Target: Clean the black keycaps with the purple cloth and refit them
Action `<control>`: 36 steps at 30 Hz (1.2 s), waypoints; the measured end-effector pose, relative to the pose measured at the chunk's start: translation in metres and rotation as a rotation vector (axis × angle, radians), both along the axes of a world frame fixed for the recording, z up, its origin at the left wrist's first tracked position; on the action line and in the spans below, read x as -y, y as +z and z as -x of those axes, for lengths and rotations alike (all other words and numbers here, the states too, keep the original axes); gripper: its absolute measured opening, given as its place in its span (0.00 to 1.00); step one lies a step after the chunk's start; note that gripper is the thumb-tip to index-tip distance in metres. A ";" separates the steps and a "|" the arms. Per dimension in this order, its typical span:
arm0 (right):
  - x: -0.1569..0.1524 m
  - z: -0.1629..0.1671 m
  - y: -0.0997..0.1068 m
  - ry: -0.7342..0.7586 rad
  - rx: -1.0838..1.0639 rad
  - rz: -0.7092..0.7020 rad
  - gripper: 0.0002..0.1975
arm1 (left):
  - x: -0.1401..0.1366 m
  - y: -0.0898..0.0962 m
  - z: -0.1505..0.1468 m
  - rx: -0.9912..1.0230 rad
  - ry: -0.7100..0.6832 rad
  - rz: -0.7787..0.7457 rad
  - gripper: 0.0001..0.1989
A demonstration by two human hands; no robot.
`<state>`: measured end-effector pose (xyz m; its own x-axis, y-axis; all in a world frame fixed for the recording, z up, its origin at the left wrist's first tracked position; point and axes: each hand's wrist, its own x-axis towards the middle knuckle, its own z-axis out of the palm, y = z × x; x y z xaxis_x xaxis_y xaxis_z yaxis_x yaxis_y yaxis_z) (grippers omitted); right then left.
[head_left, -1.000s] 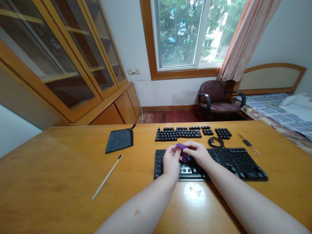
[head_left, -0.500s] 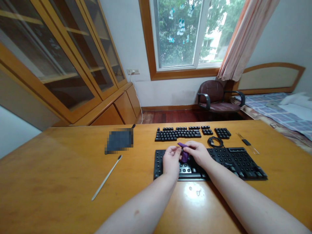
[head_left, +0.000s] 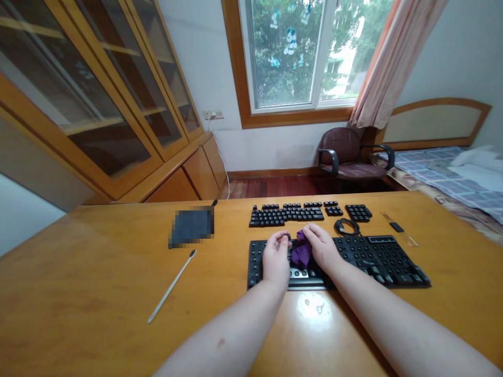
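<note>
A crumpled purple cloth [head_left: 301, 252] hangs from my right hand [head_left: 320, 245], whose thumb and fingers are closed on its upper edge. Just left of it, my left hand [head_left: 276, 256] is closed, fingertips drawn toward the thumb. Whatever it pinches, if anything, is too small or hidden to make out. Both hands are over a black keyboard [head_left: 377, 256] with most of its keycaps off, so bare key posts show. My hands and the cloth cover part of its left half. A few caps remain near its lower right.
Behind the keyboard lie removed keycaps [head_left: 291, 215] in rows, with a number-pad group [head_left: 358, 212] beside a coiled cable [head_left: 346, 228]. A wire keycap puller [head_left: 396, 227] is at the right. Leftward lie a long thin brush [head_left: 172, 287] and a blurred dark object [head_left: 192, 226] on the wooden desk [head_left: 98, 283].
The purple cloth has opened out and hangs wider, shifted slightly right with my right hand. My left hand has come away from the cloth and stays nearly in place.
</note>
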<state>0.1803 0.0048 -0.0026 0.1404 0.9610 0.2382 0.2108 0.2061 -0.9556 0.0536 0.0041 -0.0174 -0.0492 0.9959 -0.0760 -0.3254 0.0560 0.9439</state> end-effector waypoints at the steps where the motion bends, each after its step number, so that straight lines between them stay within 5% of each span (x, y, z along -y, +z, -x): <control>1: 0.000 0.000 0.000 0.011 0.005 -0.002 0.16 | 0.000 0.000 -0.001 0.018 0.011 0.002 0.14; 6: -0.001 0.003 -0.001 -0.010 0.068 -0.012 0.07 | -0.002 0.002 -0.001 0.101 0.025 0.018 0.11; 14: -0.001 0.005 0.002 0.112 0.286 -0.193 0.09 | 0.000 -0.002 0.001 0.058 -0.030 -0.035 0.13; 30: 0.001 0.002 0.000 -0.014 0.310 -0.165 0.09 | 0.002 0.001 -0.001 0.092 -0.083 -0.044 0.13; 36: 0.028 -0.008 0.038 -0.035 0.417 -0.190 0.12 | 0.002 0.000 -0.001 0.035 -0.066 -0.020 0.15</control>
